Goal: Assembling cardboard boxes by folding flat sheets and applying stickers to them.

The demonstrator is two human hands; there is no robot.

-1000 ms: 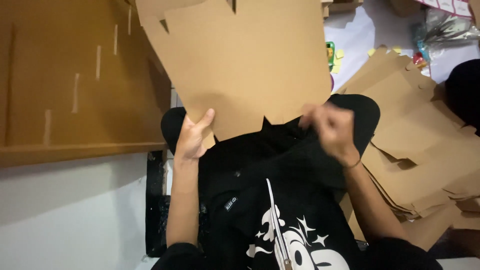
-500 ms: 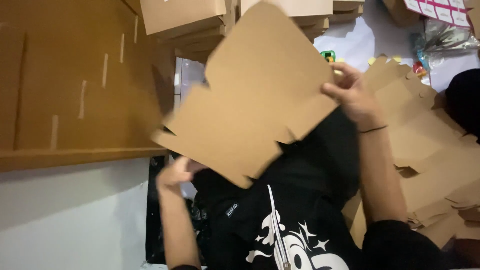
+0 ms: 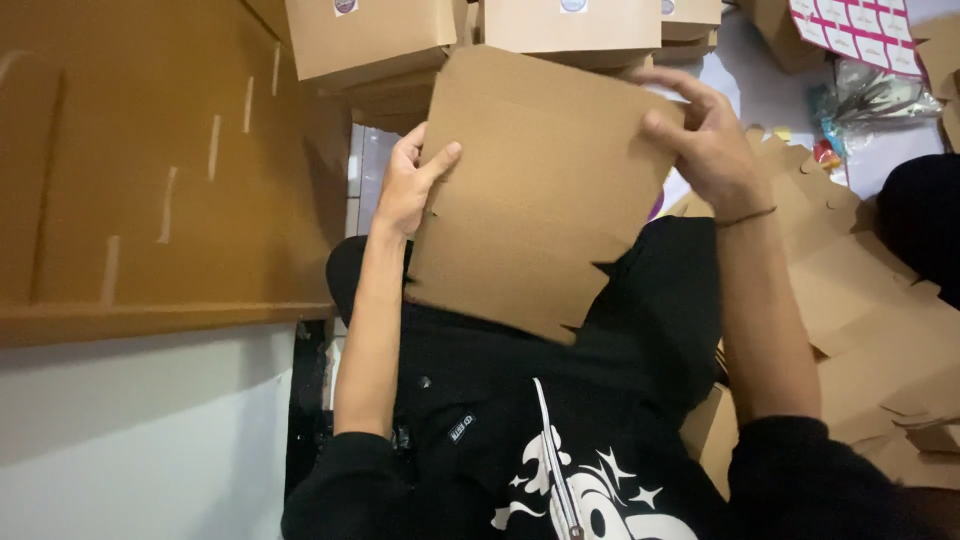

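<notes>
Both hands grip 1 flat blank (image 3: 540, 190) over the lap: left hand (image 3: 408, 185) is pinching its left edge, thumb on the face, right hand (image 3: 705, 140) is curled over the top right corner, holding it taut and tilted. Beyond the blank stand 3 boxes (image 3: 570, 22); right of it lies a pile of blanks (image 3: 870, 300); left, a large carton (image 3: 150, 160).

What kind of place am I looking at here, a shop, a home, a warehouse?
Probably a small packing workspace, perhaps home-run rather than a warehouse. The person sits on the floor, both hands, left hand and right hand, on a flat cardboard blank. More unfolded blanks pile alongside, with folded brown boxes stacked ahead.
</notes>
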